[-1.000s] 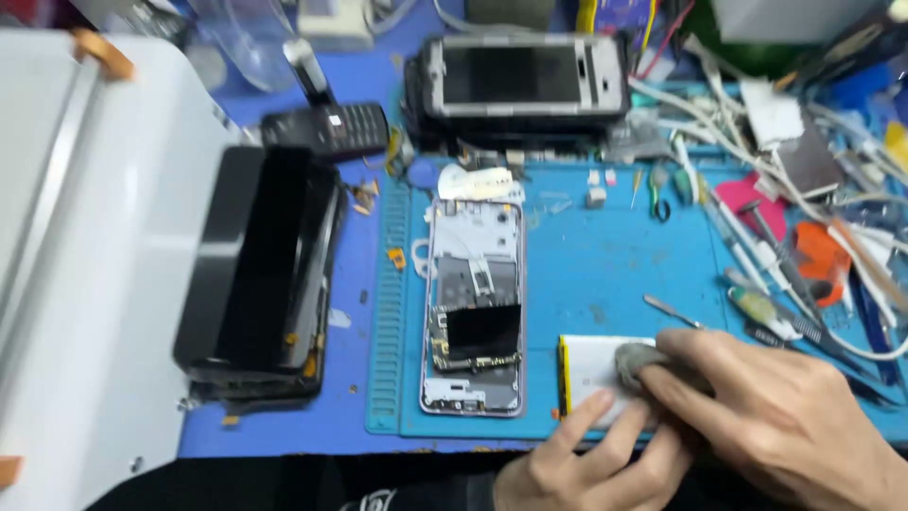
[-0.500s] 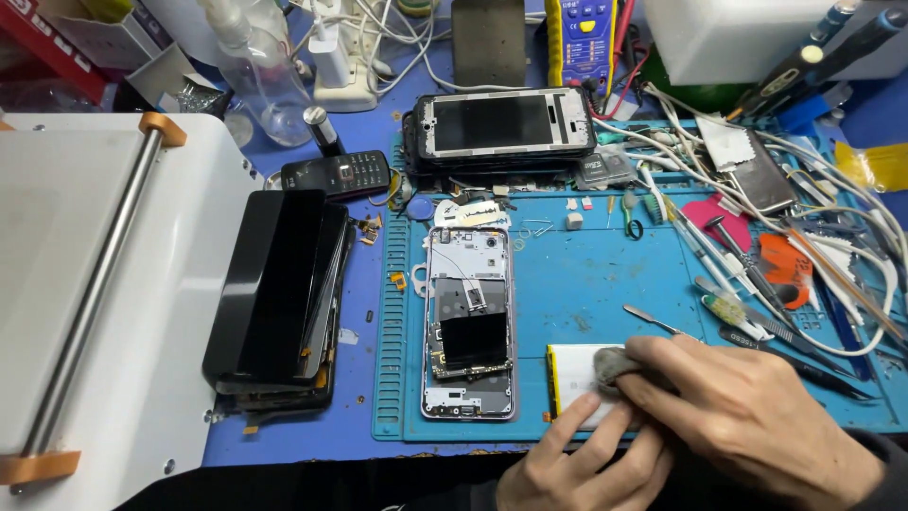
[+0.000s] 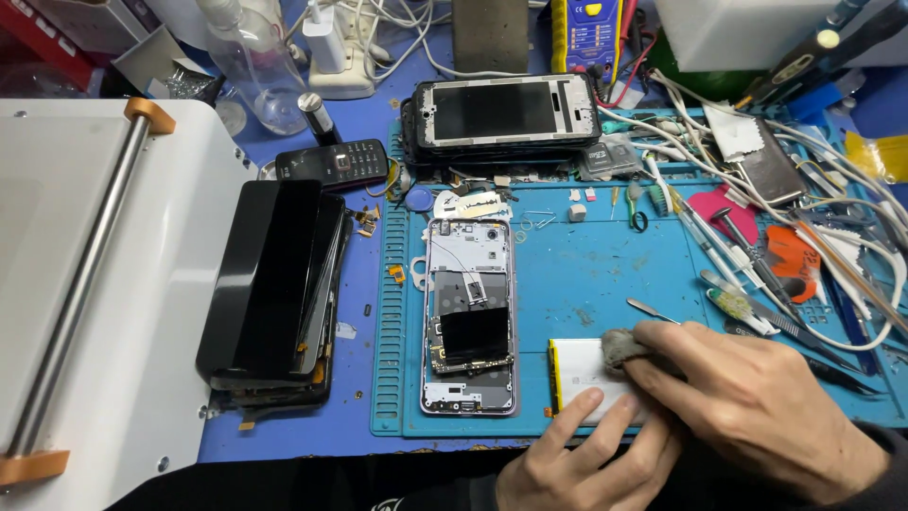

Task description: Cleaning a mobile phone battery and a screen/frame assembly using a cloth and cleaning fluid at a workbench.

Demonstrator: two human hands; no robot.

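The flat white battery (image 3: 588, 371) lies on the blue work mat (image 3: 586, 284) near the mat's front edge, just right of the opened phone frame (image 3: 470, 317), on the desk. Its long axis runs left to right, roughly parallel to the front edge of the desk, while the phone frame's long axis runs front to back.

The right hand (image 3: 757, 402) comes in from the front right corner and lies over the right part of the battery. Its grip is pinched together on a small grey wad (image 3: 619, 345), probably a cloth or cotton pad, and this wad is pressed onto the battery's top face near its far long edge. So the thing being worked lies directly under the grip, not beside it.

The left hand (image 3: 577, 459) comes up from the front edge of the desk. Its fingers (image 3: 605, 416) are spread and lie flat on the battery's near long edge, holding it against the mat; it grasps nothing. Both hands touch the battery; the right one covers more of it.

Just beyond the right hand, a thin metal tool (image 3: 653, 310) lies on the mat, apart from the battery. A stack of dark screens (image 3: 270, 284) lies off the mat's left edge, well apart.
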